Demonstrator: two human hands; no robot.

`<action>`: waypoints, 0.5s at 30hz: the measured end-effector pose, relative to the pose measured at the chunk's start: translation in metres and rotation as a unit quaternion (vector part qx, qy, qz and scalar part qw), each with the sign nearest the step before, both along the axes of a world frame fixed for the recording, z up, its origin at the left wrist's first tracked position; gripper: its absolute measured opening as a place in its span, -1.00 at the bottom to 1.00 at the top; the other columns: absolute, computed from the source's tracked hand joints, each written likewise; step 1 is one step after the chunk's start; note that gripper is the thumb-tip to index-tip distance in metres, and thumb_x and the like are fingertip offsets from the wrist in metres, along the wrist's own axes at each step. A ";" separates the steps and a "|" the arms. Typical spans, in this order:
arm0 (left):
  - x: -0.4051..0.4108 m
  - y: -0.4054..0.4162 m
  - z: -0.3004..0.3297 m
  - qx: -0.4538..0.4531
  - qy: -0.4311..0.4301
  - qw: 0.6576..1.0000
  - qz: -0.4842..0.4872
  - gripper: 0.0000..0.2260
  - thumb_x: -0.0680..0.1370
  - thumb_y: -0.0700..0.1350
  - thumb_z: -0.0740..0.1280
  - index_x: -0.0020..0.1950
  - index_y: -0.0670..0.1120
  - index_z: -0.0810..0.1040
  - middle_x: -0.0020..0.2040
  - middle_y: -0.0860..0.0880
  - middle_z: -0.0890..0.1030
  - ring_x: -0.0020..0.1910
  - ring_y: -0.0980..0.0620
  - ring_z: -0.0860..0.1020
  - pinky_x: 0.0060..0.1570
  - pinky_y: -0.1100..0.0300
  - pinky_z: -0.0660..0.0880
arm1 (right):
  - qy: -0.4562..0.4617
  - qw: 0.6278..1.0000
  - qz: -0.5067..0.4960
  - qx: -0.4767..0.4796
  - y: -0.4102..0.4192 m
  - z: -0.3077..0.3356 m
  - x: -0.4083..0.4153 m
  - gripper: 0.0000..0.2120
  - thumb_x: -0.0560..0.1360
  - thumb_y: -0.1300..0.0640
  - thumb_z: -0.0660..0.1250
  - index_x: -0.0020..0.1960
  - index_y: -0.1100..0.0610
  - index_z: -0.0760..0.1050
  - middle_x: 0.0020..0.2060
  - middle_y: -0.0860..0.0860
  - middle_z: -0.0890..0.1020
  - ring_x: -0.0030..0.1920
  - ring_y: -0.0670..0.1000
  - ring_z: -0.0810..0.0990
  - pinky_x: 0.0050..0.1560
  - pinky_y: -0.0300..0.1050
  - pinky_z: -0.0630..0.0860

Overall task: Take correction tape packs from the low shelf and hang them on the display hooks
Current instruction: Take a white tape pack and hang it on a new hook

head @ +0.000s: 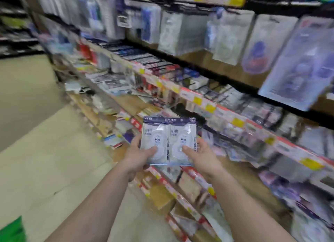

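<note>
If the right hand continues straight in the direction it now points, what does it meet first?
Probably the shelf edge with yellow price labels, just beyond the packs that the right hand holds; blur makes depth uncertain.

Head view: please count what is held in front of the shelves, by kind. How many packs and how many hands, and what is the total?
Packs: 2, left pack and right pack, held side by side.
Hands: 2, left hand and right hand, one on each pack.
Total: 4
</note>
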State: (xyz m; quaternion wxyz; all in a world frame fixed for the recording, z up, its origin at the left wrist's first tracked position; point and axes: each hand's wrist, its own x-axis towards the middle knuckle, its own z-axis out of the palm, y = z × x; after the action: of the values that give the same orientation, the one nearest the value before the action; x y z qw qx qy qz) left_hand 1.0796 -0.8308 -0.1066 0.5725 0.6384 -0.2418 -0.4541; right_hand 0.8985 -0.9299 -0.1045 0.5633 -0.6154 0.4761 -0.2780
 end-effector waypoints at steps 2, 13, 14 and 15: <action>0.048 0.007 0.006 -0.008 0.002 1.000 0.027 -0.54 0.57 -0.19 0.40 0.39 0.09 0.35 0.14 -0.04 0.64 -0.14 -0.05 0.63 -0.28 0.15 0.49 | -0.009 1.000 0.018 -0.012 -0.001 0.002 0.052 -0.59 0.45 0.04 0.49 0.23 0.09 0.45 0.09 0.05 0.68 0.03 0.04 0.67 0.11 0.07 0.60; 0.223 0.010 0.064 -0.108 -0.036 0.987 0.111 -0.55 0.55 -0.24 0.42 0.35 0.08 0.37 0.17 -0.04 0.65 0.05 -0.09 0.67 -0.07 0.03 0.62 | -0.105 0.989 0.090 -0.042 -0.007 0.066 0.235 -0.68 0.54 0.08 0.42 0.25 -0.01 0.42 0.08 -0.05 0.68 0.05 -0.03 0.69 0.17 0.06 0.58; 0.233 0.006 0.068 -0.114 -0.039 0.986 0.119 -0.58 0.55 -0.23 0.42 0.34 0.02 0.39 0.16 -0.06 0.65 0.03 -0.08 0.67 -0.12 0.06 0.61 | -0.113 0.988 0.092 -0.047 -0.010 0.071 0.245 -0.71 0.53 0.07 0.42 0.21 -0.04 0.43 0.06 -0.06 0.68 0.03 -0.05 0.69 0.15 0.04 0.59; 0.242 0.003 0.071 -0.118 -0.042 0.984 0.124 -0.61 0.55 -0.23 0.42 0.33 -0.03 0.42 0.15 -0.07 0.66 0.02 -0.08 0.67 -0.17 0.10 0.58 | -0.117 0.987 0.094 -0.055 -0.014 0.076 0.255 -0.74 0.53 0.07 0.42 0.17 -0.06 0.43 0.04 -0.07 0.68 -0.01 -0.08 0.69 0.12 -0.01 0.59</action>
State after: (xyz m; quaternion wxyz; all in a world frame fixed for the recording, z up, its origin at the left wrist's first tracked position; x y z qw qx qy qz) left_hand 1.3220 -0.8280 -0.0354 0.6849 0.6102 -0.2365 -0.3204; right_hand 1.1539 -0.9439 -0.0282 0.6037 -0.6509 0.3312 -0.3195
